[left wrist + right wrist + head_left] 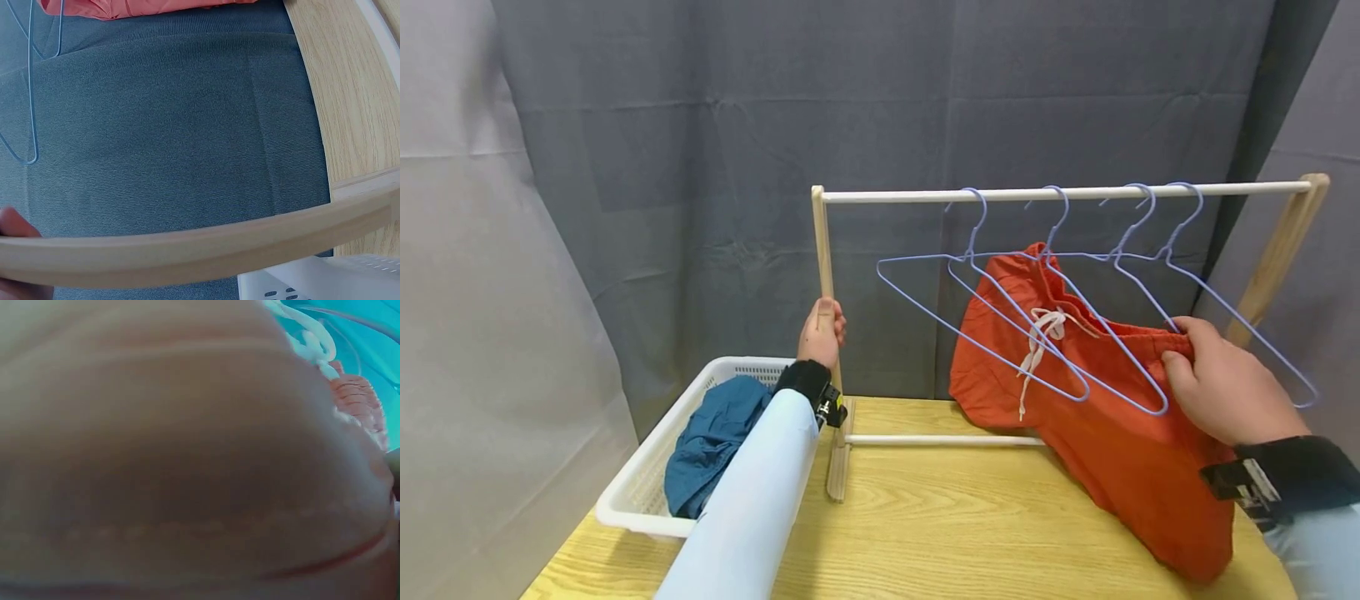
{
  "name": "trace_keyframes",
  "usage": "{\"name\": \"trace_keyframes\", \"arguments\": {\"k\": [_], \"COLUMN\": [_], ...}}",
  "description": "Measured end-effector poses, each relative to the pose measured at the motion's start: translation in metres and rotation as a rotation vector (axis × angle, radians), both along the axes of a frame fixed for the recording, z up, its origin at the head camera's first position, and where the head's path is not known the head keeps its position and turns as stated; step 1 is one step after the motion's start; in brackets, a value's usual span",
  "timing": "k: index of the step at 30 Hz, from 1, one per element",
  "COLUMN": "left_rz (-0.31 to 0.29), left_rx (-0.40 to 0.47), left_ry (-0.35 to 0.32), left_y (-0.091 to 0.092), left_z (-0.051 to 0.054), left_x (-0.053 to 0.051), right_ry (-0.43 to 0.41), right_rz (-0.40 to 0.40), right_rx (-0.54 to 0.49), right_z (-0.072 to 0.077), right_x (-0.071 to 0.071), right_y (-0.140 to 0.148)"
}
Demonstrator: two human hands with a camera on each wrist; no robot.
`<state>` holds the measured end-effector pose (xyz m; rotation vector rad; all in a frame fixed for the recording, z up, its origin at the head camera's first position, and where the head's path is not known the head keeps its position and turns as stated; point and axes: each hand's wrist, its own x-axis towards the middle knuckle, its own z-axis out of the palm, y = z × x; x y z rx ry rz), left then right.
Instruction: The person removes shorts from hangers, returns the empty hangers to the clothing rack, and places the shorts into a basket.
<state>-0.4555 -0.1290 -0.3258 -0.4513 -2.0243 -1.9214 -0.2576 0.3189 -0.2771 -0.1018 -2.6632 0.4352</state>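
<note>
Orange-red shorts [1097, 392] with a white drawstring [1047, 333] hang among several light-blue wire hangers [973, 250] on the rack's top rail. My right hand [1232, 387] pinches the right end of their waistband; the other end sits higher, near a hanger's neck. Whether a hanger is inside the waistband, I cannot tell. In the right wrist view, blurred fabric [175, 456] fills most of the picture. My left hand [822, 335] grips the rack's left wooden post [822, 250], which also crosses the left wrist view.
A white plastic basket [640, 467] holding a crumpled dark-teal garment [718, 442] stands to the left on the wooden table [940, 525]. The rack's right post [1277, 250] rises beyond my right hand. A lower bar [940, 440] runs just above the tabletop. Grey curtains [722, 167] hang behind.
</note>
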Motion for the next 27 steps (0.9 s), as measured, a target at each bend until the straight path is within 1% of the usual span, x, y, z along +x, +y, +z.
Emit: {"name": "trace_keyframes", "arguments": {"k": [2, 4, 8, 14, 16, 20, 23, 27], "left_rz": [0.006, 0.01, 0.021, 0.005, -0.005, -0.003, 0.003, 0.006], "left_rx": [-0.003, -0.008, -0.015, -0.023, -0.02, -0.015, -0.017, -0.017], "left_ry": [0.004, 0.006, 0.003, -0.005, -0.004, -0.002, 0.0, 0.004], "left_y": [-0.0004, -0.0004, -0.0006, -0.0008, -0.0006, -0.001, -0.0007, -0.0003], "left_z": [0.0012, 0.0019, 0.0015, 0.0008, 0.0, -0.0007, -0.0005, -0.0002], "left_x": [-0.0005, -0.0009, -0.0023, -0.0028, -0.0031, -0.0034, -0.003, -0.0021], "right_ry": [-0.012, -0.003, 0.055, 0.108, 0.125, 0.177, 0.201, 0.203], "right_rz": [0.015, 0.025, 0.028, -0.02, -0.023, -0.028, -0.061, -0.116], "right_rx": [0.0, -0.007, -0.028, -0.068, -0.08, -0.115, -0.161, -0.228], "right_z": [0.0037, 0.0063, 0.0072, 0.0027, 0.0012, 0.0009, 0.0024, 0.0053], "right_x": [-0.0012, -0.0017, -0.002, -0.0002, -0.0001, -0.0004, 0.001, 0.0044], "right_y": [0.002, 0.0029, 0.0038, 0.0041, 0.0047, 0.0026, -0.0002, -0.0024]}}
